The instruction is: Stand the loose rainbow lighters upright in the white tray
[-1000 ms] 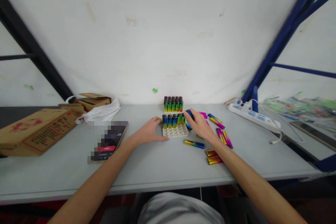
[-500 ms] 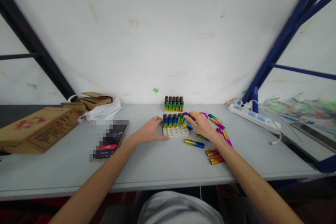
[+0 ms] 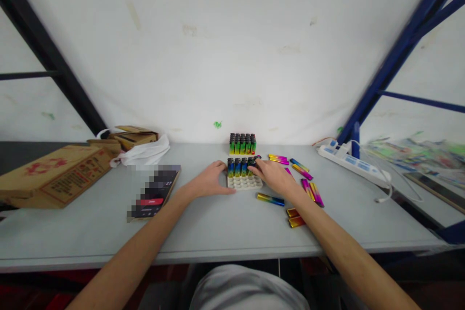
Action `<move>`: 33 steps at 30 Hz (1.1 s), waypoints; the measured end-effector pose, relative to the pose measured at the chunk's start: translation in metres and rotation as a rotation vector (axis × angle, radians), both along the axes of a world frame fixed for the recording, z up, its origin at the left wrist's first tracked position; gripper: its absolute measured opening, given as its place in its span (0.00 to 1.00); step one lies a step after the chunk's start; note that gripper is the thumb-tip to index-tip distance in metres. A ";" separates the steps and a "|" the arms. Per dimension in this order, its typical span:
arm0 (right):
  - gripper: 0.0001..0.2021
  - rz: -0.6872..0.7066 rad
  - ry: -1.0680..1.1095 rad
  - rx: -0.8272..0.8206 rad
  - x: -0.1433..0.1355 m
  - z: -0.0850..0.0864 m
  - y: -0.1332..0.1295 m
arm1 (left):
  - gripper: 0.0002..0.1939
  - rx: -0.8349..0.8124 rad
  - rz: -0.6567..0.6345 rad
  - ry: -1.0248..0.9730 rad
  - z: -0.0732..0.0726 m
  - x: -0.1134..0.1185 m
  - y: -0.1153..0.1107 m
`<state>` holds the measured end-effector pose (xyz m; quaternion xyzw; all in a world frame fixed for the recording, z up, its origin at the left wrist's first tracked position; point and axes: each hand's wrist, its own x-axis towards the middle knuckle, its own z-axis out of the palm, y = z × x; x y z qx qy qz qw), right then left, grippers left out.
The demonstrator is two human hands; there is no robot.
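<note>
A white tray with round holes point(image 3: 244, 184) lies on the table, its back part filled with upright blue-and-yellow lighters point(image 3: 237, 168). My left hand point(image 3: 210, 180) rests at the tray's left side, thumb and fingers spread apart around its corner. At the tray's right end my right hand point(image 3: 271, 173) has its fingers closed on a lighter point(image 3: 253, 164) standing at the right of the row. Behind stands a second block of upright green lighters point(image 3: 242, 144). A blue-and-yellow lighter point(image 3: 271, 199) lies in front of my right hand.
Several pink, yellow and orange lighters point(image 3: 317, 193) lie around my right forearm. A phone point(image 3: 156, 193) and a cardboard box point(image 3: 61, 174) are at left, with a white bag point(image 3: 145, 152) behind. A power strip point(image 3: 354, 164) lies at right.
My right hand has moved slightly left and down over the tray, and the lighter that was tilted in its fingers is now upright in the row. The view has shifted a little.
</note>
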<state>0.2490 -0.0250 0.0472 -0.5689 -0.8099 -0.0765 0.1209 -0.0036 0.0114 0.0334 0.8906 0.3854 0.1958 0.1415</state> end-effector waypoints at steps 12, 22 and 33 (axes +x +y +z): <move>0.13 0.155 0.283 -0.087 0.059 0.012 0.009 | 0.35 -0.019 0.000 0.009 0.003 0.000 -0.002; 0.15 0.163 0.274 -0.141 0.047 -0.003 0.004 | 0.35 -0.014 0.000 -0.005 0.001 -0.001 -0.001; 0.09 -0.006 0.245 -0.090 0.045 -0.014 0.011 | 0.35 -0.001 -0.007 0.017 0.002 -0.001 -0.002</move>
